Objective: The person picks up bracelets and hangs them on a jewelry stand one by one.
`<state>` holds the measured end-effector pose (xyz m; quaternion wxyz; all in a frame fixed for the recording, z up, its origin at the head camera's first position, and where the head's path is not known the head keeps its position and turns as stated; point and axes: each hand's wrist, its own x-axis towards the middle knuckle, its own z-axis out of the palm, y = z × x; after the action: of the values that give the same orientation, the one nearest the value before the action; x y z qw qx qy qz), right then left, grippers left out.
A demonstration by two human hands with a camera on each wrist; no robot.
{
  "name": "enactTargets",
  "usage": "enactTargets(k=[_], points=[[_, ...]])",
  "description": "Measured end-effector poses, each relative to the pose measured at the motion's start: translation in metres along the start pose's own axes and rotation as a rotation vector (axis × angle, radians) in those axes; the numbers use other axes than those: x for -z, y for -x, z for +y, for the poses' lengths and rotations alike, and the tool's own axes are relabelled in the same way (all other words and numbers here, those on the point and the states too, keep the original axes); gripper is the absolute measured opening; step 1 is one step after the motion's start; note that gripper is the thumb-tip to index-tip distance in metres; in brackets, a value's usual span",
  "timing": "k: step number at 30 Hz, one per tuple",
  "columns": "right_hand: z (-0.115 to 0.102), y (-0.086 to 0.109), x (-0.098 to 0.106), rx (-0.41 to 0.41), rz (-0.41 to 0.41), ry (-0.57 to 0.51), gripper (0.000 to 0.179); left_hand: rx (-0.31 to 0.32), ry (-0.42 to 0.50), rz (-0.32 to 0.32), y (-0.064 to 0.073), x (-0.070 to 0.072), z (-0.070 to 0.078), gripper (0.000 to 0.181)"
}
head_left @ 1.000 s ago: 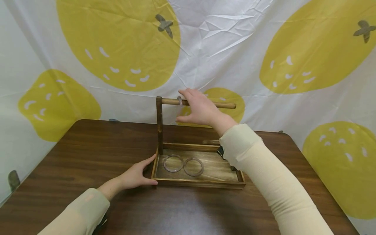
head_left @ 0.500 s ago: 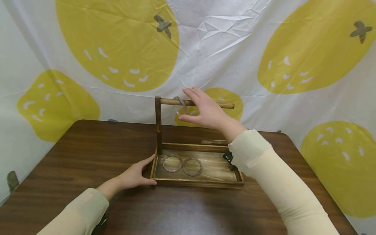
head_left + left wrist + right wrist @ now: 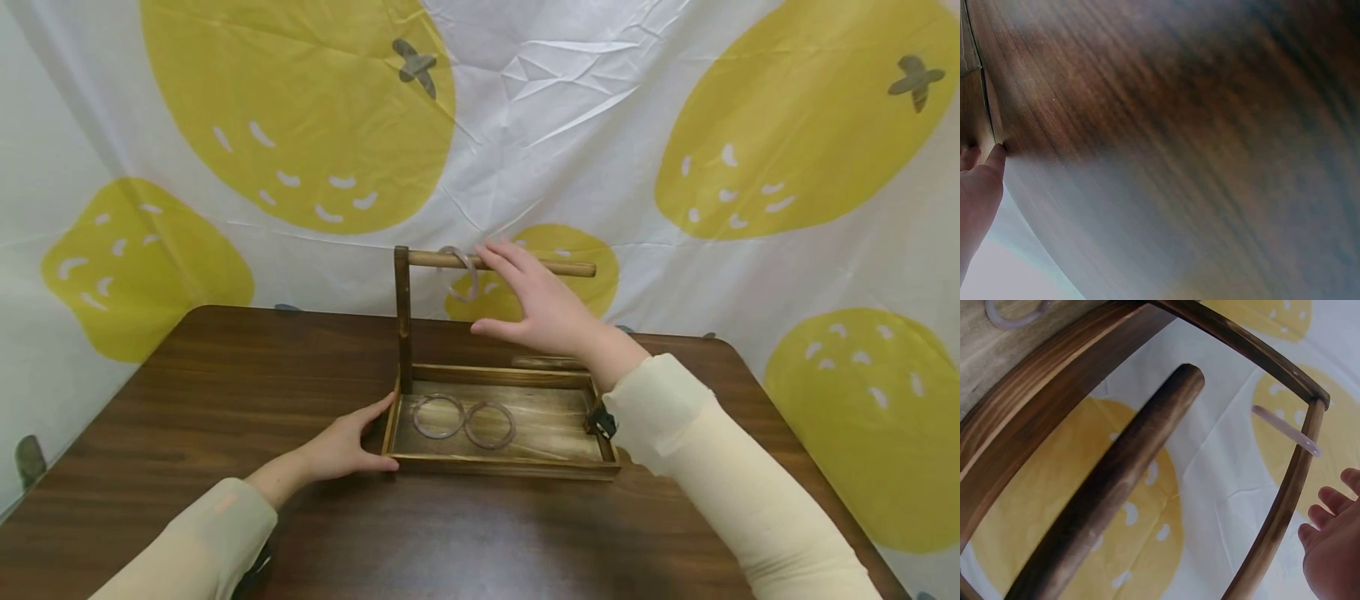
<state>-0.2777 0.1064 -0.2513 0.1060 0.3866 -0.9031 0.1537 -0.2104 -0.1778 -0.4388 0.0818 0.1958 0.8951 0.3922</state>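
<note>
A pale purple bangle (image 3: 474,285) hangs on the upper wooden rod (image 3: 570,268) of a display stand, near its post (image 3: 403,321). Just right of this bangle, my right hand (image 3: 543,304) is spread with straight fingers, holding nothing. In the right wrist view the same bangle (image 3: 1285,430) hangs apart from the fingertips. Two more bangles, a left one (image 3: 438,437) and a right one (image 3: 490,447), lie side by side in the stand's tray (image 3: 510,468). My left hand (image 3: 337,446) touches the tray's left end, thumb at the front corner, index finger extended farther back.
Behind the tray, a second, lower rod (image 3: 551,363) shows partly, the right forearm near it. The stand rests on a dark wooden table (image 3: 300,358). A white cloth with yellow fruit shapes (image 3: 480,125) hangs behind the table.
My right hand has drawn back rightward and down, away from the bangle, which now hangs freely on the upper rod. My left hand stays at the tray.
</note>
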Motion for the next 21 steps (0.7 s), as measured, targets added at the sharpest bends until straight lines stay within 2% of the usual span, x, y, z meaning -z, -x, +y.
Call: enactTargets(k=[13,21], points=[[-0.001,0.021,-0.007,0.115,0.02,0.002,0.09,-0.007,-0.02,0.004,0.001,0.001,0.001,0.099],[-0.003,0.032,-0.012,0.134,0.004,0.024,0.089,-0.007,-0.019,0.004,0.001,0.002,0.002,0.099]])
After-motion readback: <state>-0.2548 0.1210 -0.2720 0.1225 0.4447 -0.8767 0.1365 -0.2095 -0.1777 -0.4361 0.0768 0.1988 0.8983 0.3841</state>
